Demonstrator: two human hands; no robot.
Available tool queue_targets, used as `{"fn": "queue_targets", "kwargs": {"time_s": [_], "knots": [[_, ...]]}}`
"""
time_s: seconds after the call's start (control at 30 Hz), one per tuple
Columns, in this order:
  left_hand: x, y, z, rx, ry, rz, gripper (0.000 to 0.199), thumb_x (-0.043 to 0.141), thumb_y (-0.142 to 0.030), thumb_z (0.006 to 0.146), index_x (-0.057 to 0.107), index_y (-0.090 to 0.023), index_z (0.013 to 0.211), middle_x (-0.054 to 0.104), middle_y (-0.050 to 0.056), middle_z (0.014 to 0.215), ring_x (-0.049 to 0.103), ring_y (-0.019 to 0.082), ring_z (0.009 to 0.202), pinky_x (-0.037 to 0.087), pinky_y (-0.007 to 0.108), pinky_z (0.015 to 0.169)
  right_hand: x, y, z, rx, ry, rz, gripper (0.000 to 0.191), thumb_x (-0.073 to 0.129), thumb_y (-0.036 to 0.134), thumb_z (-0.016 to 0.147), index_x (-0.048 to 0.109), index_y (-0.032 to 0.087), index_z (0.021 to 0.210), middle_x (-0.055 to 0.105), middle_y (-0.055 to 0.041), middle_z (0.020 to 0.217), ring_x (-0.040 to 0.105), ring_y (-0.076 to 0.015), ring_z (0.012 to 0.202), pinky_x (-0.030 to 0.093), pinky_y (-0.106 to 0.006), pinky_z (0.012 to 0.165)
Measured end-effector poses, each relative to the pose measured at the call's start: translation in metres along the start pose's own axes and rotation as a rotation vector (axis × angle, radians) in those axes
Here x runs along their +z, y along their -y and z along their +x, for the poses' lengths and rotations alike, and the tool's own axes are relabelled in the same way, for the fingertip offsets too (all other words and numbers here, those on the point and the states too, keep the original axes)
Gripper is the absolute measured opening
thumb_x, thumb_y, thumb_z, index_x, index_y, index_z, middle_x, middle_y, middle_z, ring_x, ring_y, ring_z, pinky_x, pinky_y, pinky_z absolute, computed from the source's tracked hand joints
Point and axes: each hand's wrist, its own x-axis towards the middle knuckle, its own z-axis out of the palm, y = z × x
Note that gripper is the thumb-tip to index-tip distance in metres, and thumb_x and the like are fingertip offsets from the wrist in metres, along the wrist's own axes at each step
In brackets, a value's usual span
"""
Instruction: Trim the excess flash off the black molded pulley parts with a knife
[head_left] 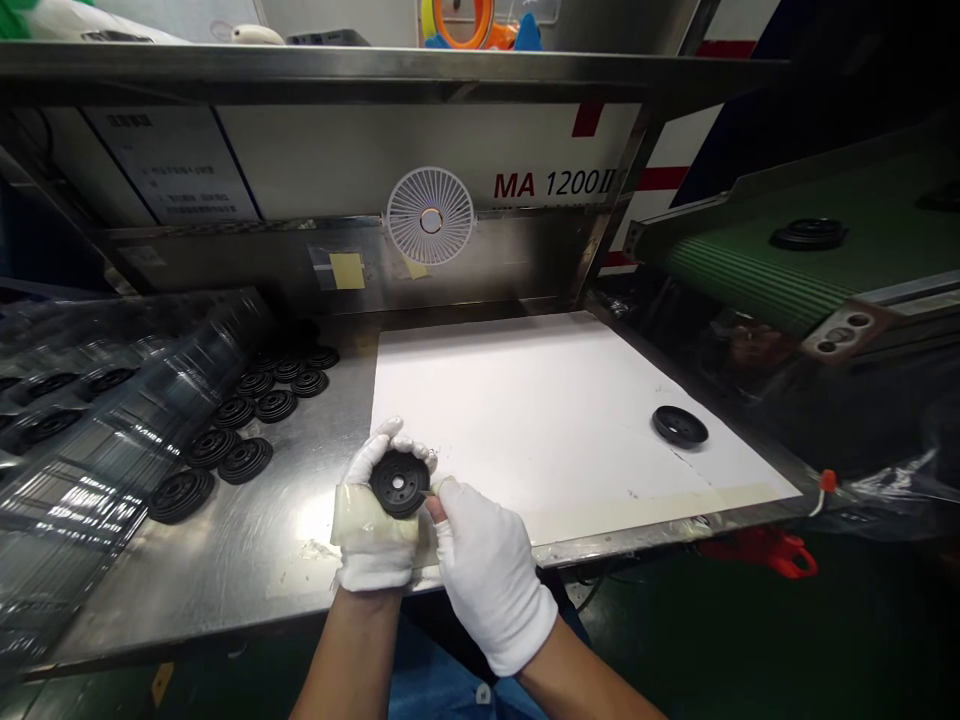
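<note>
My left hand [377, 515], in a white glove with a yellowish wrap around the palm, grips a black disc [400, 480]. The disc is round like a pulley, with a pale centre hole and small holes around it. My right hand [487, 565], also gloved in white, is closed in a pinch at the disc's lower right rim, with a bare thumb tip showing. Whatever thin thing sits between those fingers is too small to make out. Another black disc [679, 427] lies on the white sheet [510, 400] to the right.
Several ringed black discs [245, 460] stand on the metal table [225, 560] at left, beside clear plastic trays [142, 420]. A green conveyor belt [750, 250] carries more discs at right. A small white fan [430, 216] is mounted below the shelf [375, 65]. Red-handled tool [780, 552] hangs under the edge.
</note>
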Motion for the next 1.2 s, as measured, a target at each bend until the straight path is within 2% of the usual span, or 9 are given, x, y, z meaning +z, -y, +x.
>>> {"fn": "queue_targets", "kwargs": {"time_s": [0.1, 0.3, 0.4, 0.47, 0.6, 0.87, 0.97, 1.1, 1.2], "knots": [[-0.001, 0.001, 0.002, 0.006, -0.023, -0.018, 0.017, 0.061, -0.018, 0.076, 0.063, -0.014, 0.093, 0.055, 0.001, 0.070, 0.056, 0.012, 0.067, 0.051, 0.028, 0.067, 0.005, 0.006, -0.004, 0.013, -0.009, 0.023, 0.017, 0.041, 0.025, 0.096, 0.049, 0.024, 0.081, 0.056, 0.0034, 0.073, 0.049, -0.0149, 0.063, 0.023, -0.028, 0.058], [0.001, 0.004, 0.005, 0.146, -0.019, -0.017, 0.020, 0.059, -0.017, 0.078, 0.063, -0.016, 0.097, 0.059, 0.001, 0.075, 0.058, 0.012, 0.073, 0.051, 0.032, 0.079, 0.009, 0.011, -0.004, 0.014, 0.005, 0.008, 0.018, 0.040, 0.025, 0.095, 0.047, 0.024, 0.078, 0.055, 0.0034, 0.070, 0.048, -0.0159, 0.061, 0.022, -0.029, 0.057], [0.000, 0.000, 0.003, 0.028, 0.056, 0.047, 0.032, 0.056, -0.019, 0.077, 0.062, -0.015, 0.108, 0.064, 0.009, 0.091, 0.061, 0.024, 0.091, 0.050, 0.043, 0.083, 0.006, 0.004, -0.002, -0.019, 0.010, 0.002, 0.018, 0.040, 0.026, 0.095, 0.048, 0.024, 0.079, 0.056, 0.0030, 0.072, 0.048, -0.0162, 0.064, 0.023, -0.029, 0.058], [0.000, -0.003, 0.001, -0.059, 0.094, 0.052, 0.036, 0.055, -0.020, 0.075, 0.061, -0.013, 0.110, 0.064, 0.011, 0.090, 0.061, 0.027, 0.089, 0.051, 0.046, 0.080, 0.002, -0.001, 0.000, -0.012, 0.010, -0.009, 0.017, 0.040, 0.026, 0.096, 0.049, 0.024, 0.081, 0.056, 0.0027, 0.075, 0.049, -0.0160, 0.065, 0.024, -0.028, 0.059], [0.002, -0.003, 0.001, -0.054, 0.063, -0.005, 0.028, 0.056, -0.017, 0.074, 0.062, -0.013, 0.101, 0.059, 0.004, 0.071, 0.058, 0.016, 0.068, 0.052, 0.035, 0.069, -0.001, -0.008, 0.002, 0.046, -0.006, -0.051, 0.019, 0.038, 0.028, 0.098, 0.051, 0.024, 0.084, 0.056, 0.0023, 0.074, 0.049, -0.0159, 0.063, 0.024, -0.028, 0.059], [0.006, 0.004, 0.008, 0.005, -0.075, -0.087, 0.015, 0.060, -0.014, 0.077, 0.063, -0.014, 0.091, 0.056, -0.001, 0.067, 0.056, 0.010, 0.065, 0.052, 0.029, 0.070, 0.011, 0.004, -0.007, 0.037, -0.032, 0.019, 0.022, 0.038, 0.027, 0.096, 0.049, 0.023, 0.077, 0.056, 0.0023, 0.070, 0.049, -0.0153, 0.061, 0.022, -0.028, 0.057], [0.003, 0.003, 0.007, 0.031, -0.011, -0.068, 0.022, 0.059, -0.013, 0.077, 0.063, -0.016, 0.098, 0.060, 0.001, 0.073, 0.060, 0.012, 0.073, 0.052, 0.034, 0.080, 0.011, 0.006, -0.007, 0.026, -0.017, 0.021, 0.020, 0.039, 0.025, 0.095, 0.049, 0.023, 0.078, 0.056, 0.0023, 0.071, 0.048, -0.0155, 0.061, 0.022, -0.029, 0.057], [0.000, 0.000, 0.004, -0.063, 0.067, 0.047, 0.033, 0.057, -0.018, 0.075, 0.062, -0.013, 0.107, 0.065, 0.010, 0.088, 0.063, 0.025, 0.088, 0.051, 0.047, 0.083, 0.006, -0.001, -0.003, -0.002, -0.033, 0.009, 0.021, 0.039, 0.026, 0.096, 0.050, 0.023, 0.079, 0.056, 0.0020, 0.071, 0.048, -0.0160, 0.063, 0.022, -0.029, 0.058], [-0.001, 0.000, 0.003, -0.056, 0.059, 0.016, 0.030, 0.056, -0.018, 0.074, 0.063, -0.012, 0.103, 0.062, 0.006, 0.076, 0.062, 0.019, 0.075, 0.052, 0.040, 0.077, 0.002, -0.006, -0.001, 0.027, -0.038, -0.019, 0.020, 0.040, 0.026, 0.096, 0.052, 0.023, 0.081, 0.057, 0.0016, 0.073, 0.049, -0.0158, 0.063, 0.023, -0.028, 0.058]]}}
